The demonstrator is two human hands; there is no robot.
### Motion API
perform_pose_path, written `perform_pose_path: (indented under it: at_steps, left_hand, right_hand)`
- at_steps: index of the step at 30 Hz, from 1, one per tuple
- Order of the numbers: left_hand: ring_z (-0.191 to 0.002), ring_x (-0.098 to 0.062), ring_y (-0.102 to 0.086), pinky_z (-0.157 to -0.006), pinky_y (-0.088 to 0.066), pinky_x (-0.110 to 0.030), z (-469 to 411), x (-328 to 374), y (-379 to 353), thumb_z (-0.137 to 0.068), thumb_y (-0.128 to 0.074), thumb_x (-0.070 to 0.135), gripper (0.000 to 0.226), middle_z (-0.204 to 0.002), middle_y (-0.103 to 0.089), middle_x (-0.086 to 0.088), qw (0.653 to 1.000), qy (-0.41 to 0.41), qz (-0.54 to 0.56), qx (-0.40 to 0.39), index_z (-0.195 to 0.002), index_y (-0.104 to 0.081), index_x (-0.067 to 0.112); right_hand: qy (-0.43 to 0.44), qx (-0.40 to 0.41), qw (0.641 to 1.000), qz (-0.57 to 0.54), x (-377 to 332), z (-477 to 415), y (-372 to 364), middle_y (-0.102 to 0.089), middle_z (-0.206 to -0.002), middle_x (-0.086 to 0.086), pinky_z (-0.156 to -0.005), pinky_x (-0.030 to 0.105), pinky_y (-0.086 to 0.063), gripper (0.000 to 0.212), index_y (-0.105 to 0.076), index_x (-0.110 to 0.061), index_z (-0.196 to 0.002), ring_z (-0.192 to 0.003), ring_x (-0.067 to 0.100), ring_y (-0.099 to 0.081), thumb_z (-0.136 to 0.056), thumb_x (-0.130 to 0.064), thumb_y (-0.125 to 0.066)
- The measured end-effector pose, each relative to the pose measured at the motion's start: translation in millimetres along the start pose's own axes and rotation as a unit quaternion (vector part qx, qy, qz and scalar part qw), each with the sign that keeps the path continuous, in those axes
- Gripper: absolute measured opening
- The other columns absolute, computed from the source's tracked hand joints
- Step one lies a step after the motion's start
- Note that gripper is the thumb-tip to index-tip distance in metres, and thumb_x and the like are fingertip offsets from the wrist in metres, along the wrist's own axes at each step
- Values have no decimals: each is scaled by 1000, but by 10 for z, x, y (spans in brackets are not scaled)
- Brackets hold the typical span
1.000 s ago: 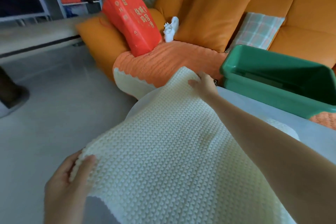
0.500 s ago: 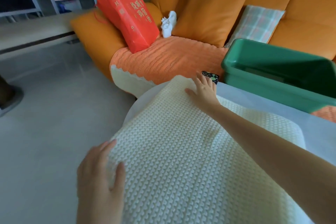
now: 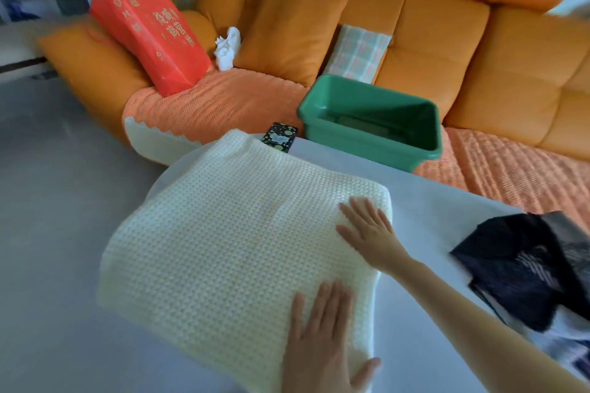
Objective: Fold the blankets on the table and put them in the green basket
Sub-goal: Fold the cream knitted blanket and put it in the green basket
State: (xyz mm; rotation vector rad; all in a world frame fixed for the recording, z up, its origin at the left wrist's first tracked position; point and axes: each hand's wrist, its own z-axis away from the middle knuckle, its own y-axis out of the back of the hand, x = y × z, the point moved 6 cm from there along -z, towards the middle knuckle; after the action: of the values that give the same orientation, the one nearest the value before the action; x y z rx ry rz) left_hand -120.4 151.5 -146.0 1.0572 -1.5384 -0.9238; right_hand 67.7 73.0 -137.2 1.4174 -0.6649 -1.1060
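A cream knitted blanket lies folded into a thick pad on the white table, overhanging its left edge. My left hand rests flat on the blanket's near right corner, fingers apart. My right hand lies flat on its far right edge, fingers spread. Neither hand grips anything. The green basket stands at the table's far edge, and I see nothing inside it. A dark navy patterned blanket lies crumpled on the table at the right.
An orange sofa runs behind the table, with cushions, a red bag, a plaid pillow and an orange throw. A small dark patterned case lies at the table's far edge, left of the basket. Grey floor spreads to the left.
Both hands let go of the cream blanket's corners and moved right, now pressing flat on its right side. The view swung right, bringing the dark blanket into sight.
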Motion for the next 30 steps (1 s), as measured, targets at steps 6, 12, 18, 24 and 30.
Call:
perform_pose_path:
  at_steps: [6,12,18,24,30]
  left_hand:
    - [-115,-22,-56,-104,-9,-42,-21,106,119,-55,-33,71,92,-116,-66,-9,997,68,32,-19,-120,-45,7]
    - [-124,-20,-39,-106,-9,-45,-75,169,-3,-35,-70,63,113,-127,-59,-12,998,57,-1,7,-126,-44,2]
    - [-115,-30,-51,-99,-22,-52,-16,301,-42,-7,-87,37,105,-117,-64,-19,996,80,-39,14,-103,-69,-2]
    - [-70,-26,-42,-55,-41,-38,-108,407,85,-12,-89,27,88,-76,-52,-11,988,141,-50,-27,-95,-68,4]
    - [-55,-20,-55,-45,-46,-27,-203,601,105,-26,-90,23,70,-66,-56,-5,996,78,-46,17,-90,-71,2]
  right_hand:
    - [26,-38,998,32,-16,-43,168,6,-159,-2,-116,37,9,61,-9,-31,-150,-144,18,15,-96,-55,-25]
    - [175,15,983,45,-424,511,-58,6,-157,-9,-114,30,17,85,-8,-31,-150,-141,10,19,-75,-69,7]
    - [162,-38,986,-19,-292,523,-119,8,-156,-14,-115,30,13,66,-4,-37,-148,-142,9,19,-88,-62,-17]
    - [-246,76,942,-217,434,334,184,-24,-150,9,-113,43,-21,100,-17,-12,-148,-139,28,-19,-75,-64,-61]
    - [-277,158,851,-416,513,210,331,-58,-103,9,-67,30,-47,45,-52,-3,-120,-85,19,-54,-78,-10,-66]
